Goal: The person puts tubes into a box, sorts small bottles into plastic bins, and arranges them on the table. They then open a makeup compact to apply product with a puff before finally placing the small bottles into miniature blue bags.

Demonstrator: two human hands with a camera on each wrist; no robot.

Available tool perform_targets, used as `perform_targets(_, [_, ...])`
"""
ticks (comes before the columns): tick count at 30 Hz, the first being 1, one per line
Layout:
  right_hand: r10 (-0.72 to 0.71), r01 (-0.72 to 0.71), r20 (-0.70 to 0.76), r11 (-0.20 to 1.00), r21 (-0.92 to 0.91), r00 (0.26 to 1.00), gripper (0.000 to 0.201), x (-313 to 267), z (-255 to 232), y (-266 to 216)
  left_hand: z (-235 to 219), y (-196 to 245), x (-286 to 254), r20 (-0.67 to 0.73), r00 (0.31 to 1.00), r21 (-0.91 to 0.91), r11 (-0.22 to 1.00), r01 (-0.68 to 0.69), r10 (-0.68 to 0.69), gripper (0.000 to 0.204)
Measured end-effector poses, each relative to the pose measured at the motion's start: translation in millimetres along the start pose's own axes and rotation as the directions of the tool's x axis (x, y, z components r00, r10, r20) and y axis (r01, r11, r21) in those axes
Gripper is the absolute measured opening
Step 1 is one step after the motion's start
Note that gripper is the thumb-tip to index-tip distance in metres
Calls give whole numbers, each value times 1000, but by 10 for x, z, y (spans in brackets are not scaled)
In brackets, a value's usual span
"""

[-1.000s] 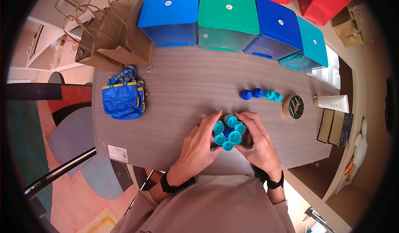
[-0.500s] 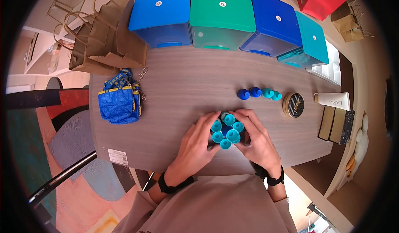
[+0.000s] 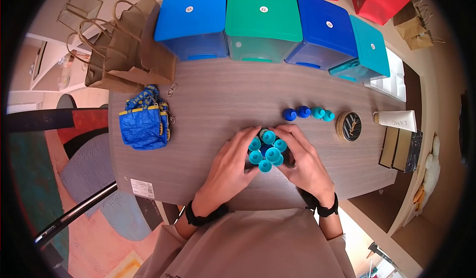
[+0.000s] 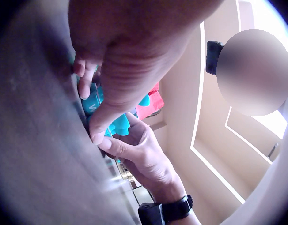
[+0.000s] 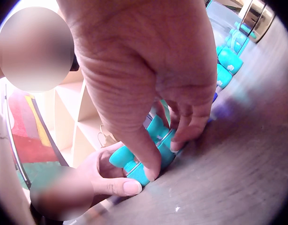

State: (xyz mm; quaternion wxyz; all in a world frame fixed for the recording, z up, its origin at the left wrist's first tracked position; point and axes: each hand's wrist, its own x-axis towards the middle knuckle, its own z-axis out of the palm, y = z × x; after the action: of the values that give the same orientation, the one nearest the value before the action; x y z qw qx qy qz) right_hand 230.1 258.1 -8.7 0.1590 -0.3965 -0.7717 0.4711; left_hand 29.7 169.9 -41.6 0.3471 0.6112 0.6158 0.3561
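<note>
Several teal cup-topped pieces [image 3: 272, 154] stand in a tight ring with a dark blue one partly visible at its centre. The left hand [image 3: 229, 165] curls round the ring's left side, and the right hand [image 3: 306, 166] grips its right side. In the left wrist view, a thumb and fingertips press on a teal piece [image 4: 91, 104] low by the tabletop. The right wrist view has the right hand's fingers on teal pieces [image 5: 138, 174], with the left thumb touching them too. The undersides are hidden by the hands.
Two dark blue bottles [image 3: 303, 112] and two teal ones [image 3: 318, 113] stand in a row beyond the hands, beside a round tin [image 3: 349, 126] and a white tube [image 3: 395, 120]. A blue bag [image 3: 144, 127] lies left; lidded bins [image 3: 263, 15] line the back.
Both hands and the ring of teal pieces have shifted slightly away from the body and to the left in the head view. The hold on the ring looks the same.
</note>
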Motion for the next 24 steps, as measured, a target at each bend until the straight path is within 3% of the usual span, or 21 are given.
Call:
perform_targets(19, [-40, 40, 3, 999, 3, 999, 73, 0, -34, -21, -5, 15, 13, -32, 999, 32, 999, -27, 28, 91])
perform_targets(24, [-39, 39, -2, 999, -8, 999, 84, -67, -50, -34, -12, 37, -29, -25, 1000, 32, 999, -15, 16, 99])
